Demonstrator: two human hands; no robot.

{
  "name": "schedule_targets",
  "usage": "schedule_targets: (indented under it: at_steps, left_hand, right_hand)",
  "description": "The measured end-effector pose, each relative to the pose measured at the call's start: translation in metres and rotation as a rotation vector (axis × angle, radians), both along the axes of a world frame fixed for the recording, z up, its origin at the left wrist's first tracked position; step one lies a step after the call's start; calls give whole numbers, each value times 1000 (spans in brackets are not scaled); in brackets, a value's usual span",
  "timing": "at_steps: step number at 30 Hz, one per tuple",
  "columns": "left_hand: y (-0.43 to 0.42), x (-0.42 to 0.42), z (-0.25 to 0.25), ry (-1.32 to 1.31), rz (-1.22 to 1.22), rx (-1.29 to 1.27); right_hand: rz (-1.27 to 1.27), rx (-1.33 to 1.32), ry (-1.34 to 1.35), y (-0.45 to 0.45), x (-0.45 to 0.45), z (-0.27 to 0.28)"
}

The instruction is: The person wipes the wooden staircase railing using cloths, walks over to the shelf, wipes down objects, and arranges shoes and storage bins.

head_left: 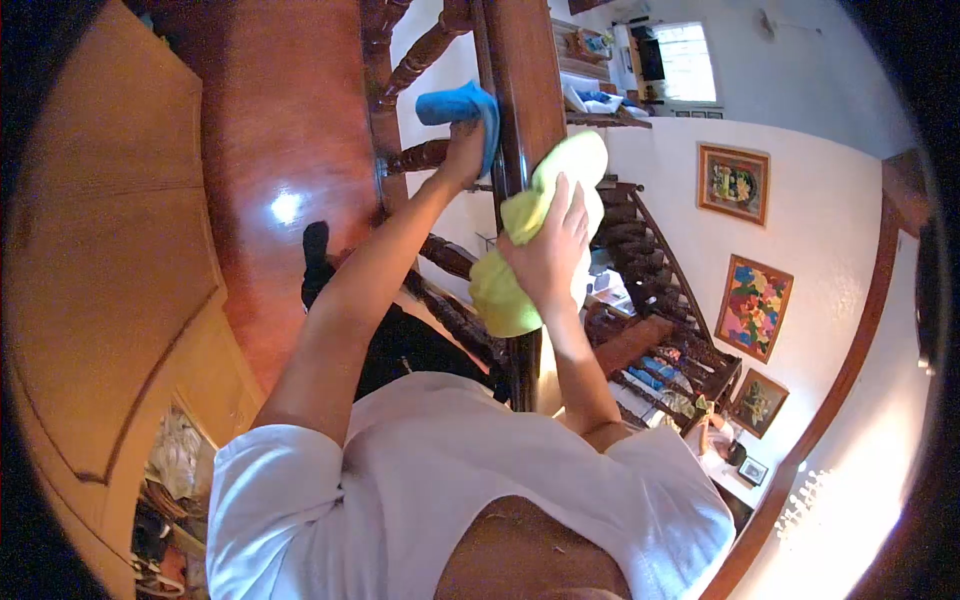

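Note:
A dark, polished wooden railing runs up the middle of the head view, with turned balusters on its left side. My left hand is closed on a blue cloth, which lies against the left side of the rail. Lower down, my right hand presses a bunched yellow-green cloth on the right side of the rail, its fingers lying over the fabric. The palm side of each hand is hidden by cloth.
Left of the railing is a reddish wooden floor, beside a tan wooden cabinet. A staircase lies beyond the rail to the right. Framed pictures hang on the white wall. Another person shows at the lower right.

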State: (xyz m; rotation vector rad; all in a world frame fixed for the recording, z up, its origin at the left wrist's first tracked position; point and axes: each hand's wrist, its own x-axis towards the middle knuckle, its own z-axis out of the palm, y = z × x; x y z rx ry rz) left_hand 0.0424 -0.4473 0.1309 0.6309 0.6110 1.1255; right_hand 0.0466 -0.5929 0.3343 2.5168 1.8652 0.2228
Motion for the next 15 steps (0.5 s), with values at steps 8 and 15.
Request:
schedule_targets:
  at_steps: [8,15]
  left_hand:
    - [-11,-66,59,655,-684,216]
    - [1,-35,0,530,-306,436]
  right_hand:
    - [-264,-144,1338,155,82,-4]
    - [-676,51,1773,144,110,-40]
